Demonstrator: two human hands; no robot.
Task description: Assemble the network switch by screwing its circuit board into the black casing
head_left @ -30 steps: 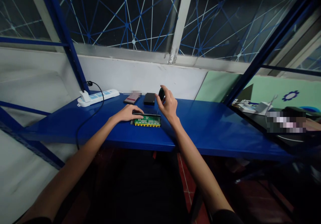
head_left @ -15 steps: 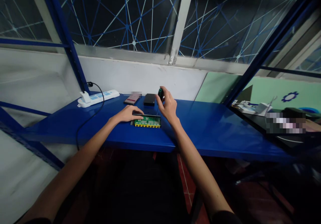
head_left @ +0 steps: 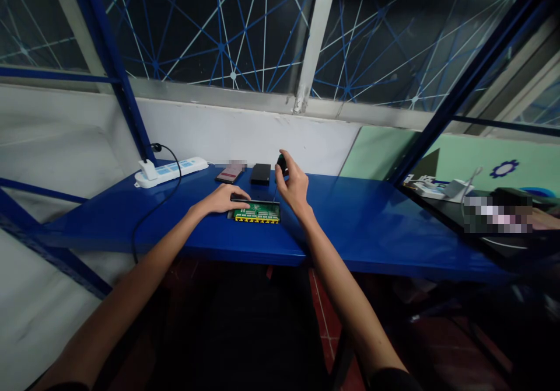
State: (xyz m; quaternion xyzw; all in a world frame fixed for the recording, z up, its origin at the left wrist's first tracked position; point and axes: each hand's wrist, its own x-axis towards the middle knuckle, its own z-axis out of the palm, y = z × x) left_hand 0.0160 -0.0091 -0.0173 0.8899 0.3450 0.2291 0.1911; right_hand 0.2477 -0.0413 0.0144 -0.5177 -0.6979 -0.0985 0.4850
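Note:
A green circuit board [head_left: 258, 212] with a row of yellow connectors along its near edge lies on the blue table [head_left: 359, 227]. My left hand [head_left: 224, 199] rests flat on the board's left end, fingers stretched out and pressing it down. My right hand [head_left: 294, 184] is closed round the dark handle of a screwdriver [head_left: 280, 166]. The tool stands nearly upright, its thin shaft reaching down to the board's right far corner.
A white power strip [head_left: 171, 170] with a black cable lies at the table's back left. A phone [head_left: 230, 173] and a small black box [head_left: 261, 173] sit behind the board. A dark side table [head_left: 441, 188] with papers stands to the right.
My right hand has shifted slightly on the screwdriver handle, as if turning it. My left hand and the board stay where they were.

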